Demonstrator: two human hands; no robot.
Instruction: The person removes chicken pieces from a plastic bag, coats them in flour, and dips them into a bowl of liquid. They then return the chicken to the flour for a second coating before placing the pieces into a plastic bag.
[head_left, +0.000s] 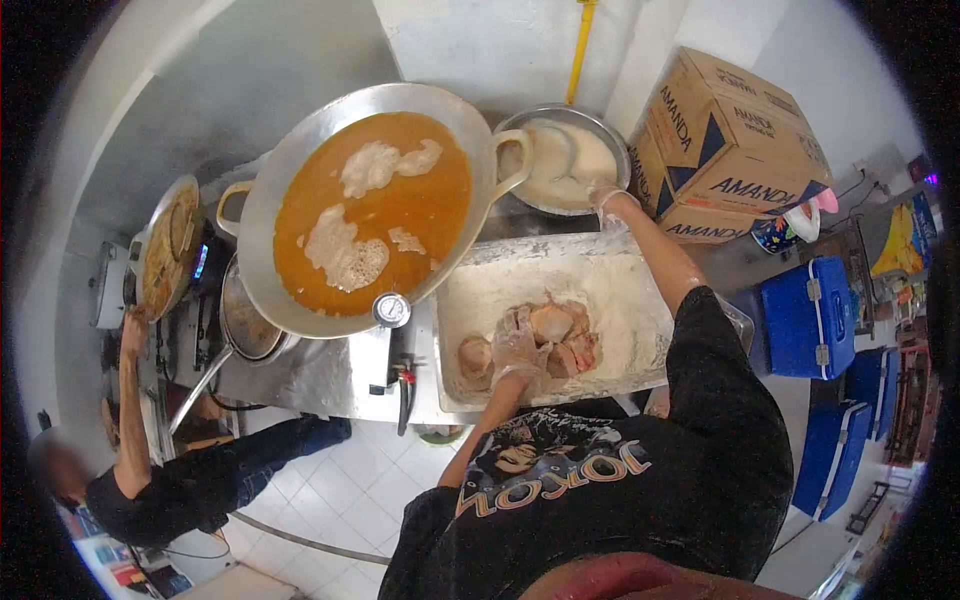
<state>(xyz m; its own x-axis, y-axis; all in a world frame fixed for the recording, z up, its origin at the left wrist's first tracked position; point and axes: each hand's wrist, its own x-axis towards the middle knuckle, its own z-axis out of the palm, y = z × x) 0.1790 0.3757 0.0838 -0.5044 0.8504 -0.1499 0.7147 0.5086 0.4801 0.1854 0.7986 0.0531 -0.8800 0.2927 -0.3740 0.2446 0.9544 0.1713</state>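
My left hand (515,350), in a clear plastic glove, is on raw chicken pieces (568,336) in a metal tray of flour (630,335), its fingers curled against one piece. Another floured piece (475,358) lies just left of that hand. Reaching farther forward, my right hand (603,192), also gloved, is at the near right rim of a metal bowl (622,150) of pale, creamy batter (590,150). Its fingers dip toward the batter and are partly hidden, so I cannot tell what they hold. A rounded shape shows in the batter left of it.
Left of the tray, a large wok (365,100) holds brown oil with pale foam; a dial (391,310) is at its near edge. A strainer (250,310) and another pan (165,245) sit farther left, beside a co-worker (150,480). Cardboard boxes (735,140) and blue coolers (808,318) stand right.
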